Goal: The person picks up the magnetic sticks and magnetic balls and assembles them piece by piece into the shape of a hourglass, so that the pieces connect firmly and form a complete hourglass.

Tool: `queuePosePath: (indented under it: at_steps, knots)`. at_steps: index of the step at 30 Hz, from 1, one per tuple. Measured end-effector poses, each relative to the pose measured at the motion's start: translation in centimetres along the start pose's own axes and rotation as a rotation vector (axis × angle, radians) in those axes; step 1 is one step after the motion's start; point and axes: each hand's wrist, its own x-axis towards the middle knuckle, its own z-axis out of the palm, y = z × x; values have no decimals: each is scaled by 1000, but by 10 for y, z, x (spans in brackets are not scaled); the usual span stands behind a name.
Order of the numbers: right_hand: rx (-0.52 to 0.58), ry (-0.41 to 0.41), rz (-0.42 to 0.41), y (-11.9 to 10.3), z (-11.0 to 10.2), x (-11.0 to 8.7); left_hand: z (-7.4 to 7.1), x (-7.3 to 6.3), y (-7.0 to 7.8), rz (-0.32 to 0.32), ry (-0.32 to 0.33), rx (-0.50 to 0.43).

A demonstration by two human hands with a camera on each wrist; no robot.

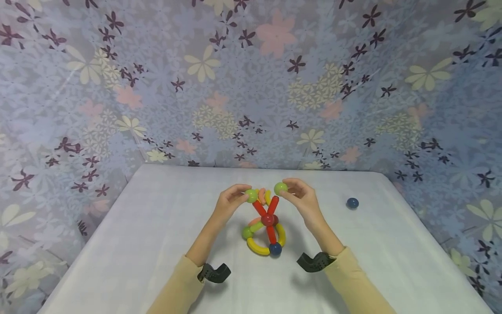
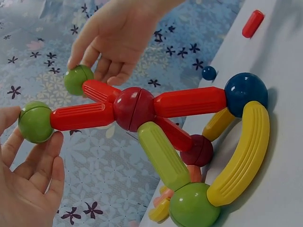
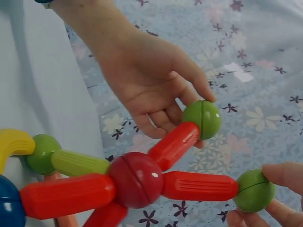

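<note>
My left hand pinches a green ball at the tip of a red rod. Opposite it, my right hand holds another green ball between thumb and fingers, right at the end of a second red rod. Both rods rise in a V from a red ball. Below that ball, a third red rod runs down to a blue ball, and a light green rod leads to a lower green ball. Yellow curved rods form a ring at the base.
A loose blue ball lies on the white-covered table, toward the right. In the left wrist view a loose red rod also lies there. Yellow and pink curved pieces sit behind the structure. A flowered cloth hangs beyond the table.
</note>
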Motion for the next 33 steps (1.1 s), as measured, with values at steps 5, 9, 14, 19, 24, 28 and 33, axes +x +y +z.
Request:
queuePosePath:
  at_steps: [5, 9, 14, 19, 24, 28, 33]
  knots:
    - [-26, -16, -1, 2, 3, -1, 0, -1, -1, -1, 5, -3]
    - [-28, -21, 1, 3, 5, 0, -2, -2, -1, -12, 13, 3]
    - [-6, -27, 22, 2, 6, 0, -3, -3, 0, -16, 5, 8]
    - [9, -46, 40, 2, 7, -2, -3, -3, -3, -46, 3, -1]
    - [-18, -62, 10, 0, 6, -5, -2, -1, -6, -98, -24, -11]
    - [-24, -83, -15, 0, 7, -5, -2, -1, -7, -100, -33, -24]
    - [-38, -95, -1, 1, 6, -4, 1, 0, -6, -121, -69, -75]
